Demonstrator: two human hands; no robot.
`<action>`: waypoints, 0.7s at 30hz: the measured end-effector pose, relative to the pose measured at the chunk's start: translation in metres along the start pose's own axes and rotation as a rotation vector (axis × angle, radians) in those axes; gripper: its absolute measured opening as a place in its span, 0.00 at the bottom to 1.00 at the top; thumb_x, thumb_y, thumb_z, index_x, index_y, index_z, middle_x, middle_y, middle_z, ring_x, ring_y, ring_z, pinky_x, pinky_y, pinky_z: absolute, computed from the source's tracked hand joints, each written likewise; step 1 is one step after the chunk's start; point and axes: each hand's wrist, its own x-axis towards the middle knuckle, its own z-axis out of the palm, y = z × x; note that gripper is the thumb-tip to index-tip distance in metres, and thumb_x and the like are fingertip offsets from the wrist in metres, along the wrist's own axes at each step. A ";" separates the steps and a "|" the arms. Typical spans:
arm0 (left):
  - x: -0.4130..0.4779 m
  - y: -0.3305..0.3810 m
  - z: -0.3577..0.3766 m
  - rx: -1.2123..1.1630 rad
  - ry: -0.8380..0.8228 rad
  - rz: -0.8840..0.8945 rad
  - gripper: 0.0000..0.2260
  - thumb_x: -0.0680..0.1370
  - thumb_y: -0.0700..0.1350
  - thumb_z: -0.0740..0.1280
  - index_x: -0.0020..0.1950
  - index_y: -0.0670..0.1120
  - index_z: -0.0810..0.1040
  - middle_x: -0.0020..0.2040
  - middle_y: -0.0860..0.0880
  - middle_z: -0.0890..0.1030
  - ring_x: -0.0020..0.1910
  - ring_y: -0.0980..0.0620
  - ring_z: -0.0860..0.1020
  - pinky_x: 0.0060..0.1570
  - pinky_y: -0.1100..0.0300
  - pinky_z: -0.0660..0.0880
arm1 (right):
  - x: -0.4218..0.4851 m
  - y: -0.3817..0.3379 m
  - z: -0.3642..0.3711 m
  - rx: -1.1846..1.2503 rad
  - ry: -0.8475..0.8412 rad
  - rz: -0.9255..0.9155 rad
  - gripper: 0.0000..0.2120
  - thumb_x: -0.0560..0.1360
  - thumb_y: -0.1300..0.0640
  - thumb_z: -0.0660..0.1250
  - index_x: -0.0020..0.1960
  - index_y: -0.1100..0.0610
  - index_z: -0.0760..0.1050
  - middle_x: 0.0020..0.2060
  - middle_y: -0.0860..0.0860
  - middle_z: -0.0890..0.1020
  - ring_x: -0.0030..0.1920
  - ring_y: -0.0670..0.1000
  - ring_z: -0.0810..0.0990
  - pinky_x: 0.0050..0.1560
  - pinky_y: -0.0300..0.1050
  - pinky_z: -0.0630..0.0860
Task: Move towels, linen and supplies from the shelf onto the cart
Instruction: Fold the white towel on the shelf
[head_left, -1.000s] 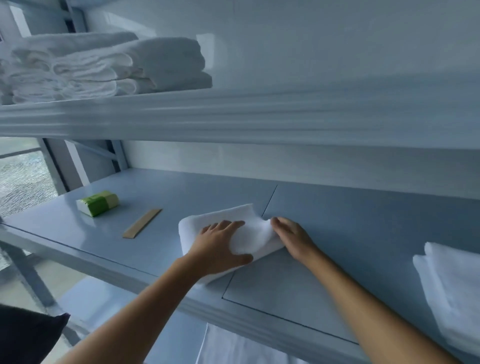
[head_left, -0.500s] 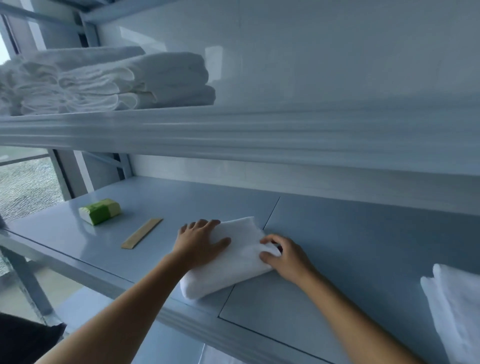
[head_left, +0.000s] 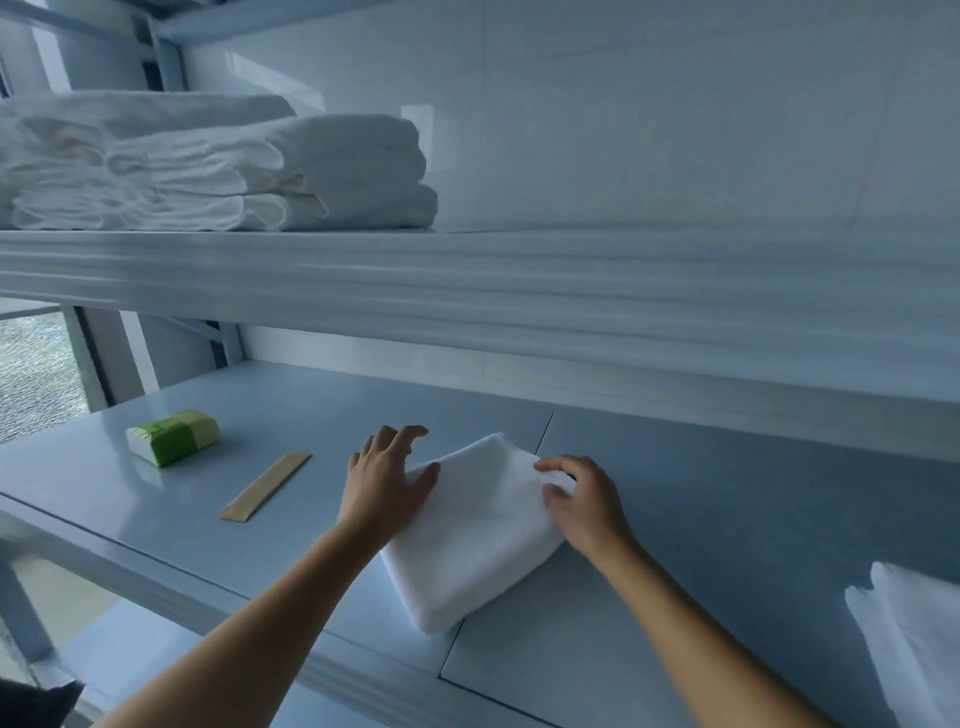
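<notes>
A small folded white towel (head_left: 475, 535) lies on the pale blue middle shelf (head_left: 701, 545). My left hand (head_left: 384, 483) rests against the towel's left edge, thumb on top, fingers spread beside it. On the towel's right far corner sits my right hand (head_left: 582, 504), its fingers curled onto the cloth. The towel lies flat on the shelf. A stack of folded white towels (head_left: 218, 166) sits on the upper shelf at the left.
A green and white packet (head_left: 174, 435) and a thin wooden-coloured strip (head_left: 266, 486) lie on the middle shelf to the left. More white linen (head_left: 914, 639) sits at the right edge. The upper shelf's front edge (head_left: 519, 280) overhangs the work area. A lower shelf shows beneath.
The towel has been folded over and flattened into a neat rectangle. My left hand slid from its top to its left edge; my right hand moved onto the right corner.
</notes>
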 end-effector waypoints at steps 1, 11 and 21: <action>-0.002 0.001 0.001 0.022 -0.007 0.009 0.18 0.77 0.54 0.69 0.66 0.54 0.75 0.56 0.50 0.76 0.59 0.47 0.75 0.60 0.53 0.66 | -0.002 0.004 0.001 -0.045 -0.049 0.068 0.12 0.72 0.63 0.68 0.52 0.51 0.83 0.52 0.47 0.82 0.54 0.47 0.80 0.54 0.38 0.72; -0.062 0.013 0.012 0.006 -0.148 -0.082 0.33 0.68 0.74 0.49 0.66 0.60 0.74 0.75 0.52 0.64 0.75 0.48 0.59 0.74 0.50 0.55 | 0.001 0.008 0.014 -0.110 -0.033 0.220 0.05 0.69 0.53 0.72 0.41 0.52 0.77 0.41 0.42 0.82 0.46 0.49 0.79 0.43 0.42 0.70; -0.033 -0.029 0.002 -0.151 -0.315 -0.166 0.23 0.73 0.61 0.72 0.67 0.61 0.76 0.79 0.44 0.58 0.75 0.42 0.63 0.73 0.50 0.63 | -0.004 0.007 0.013 -0.089 -0.167 0.097 0.17 0.70 0.53 0.72 0.59 0.46 0.81 0.55 0.44 0.78 0.56 0.45 0.78 0.56 0.36 0.71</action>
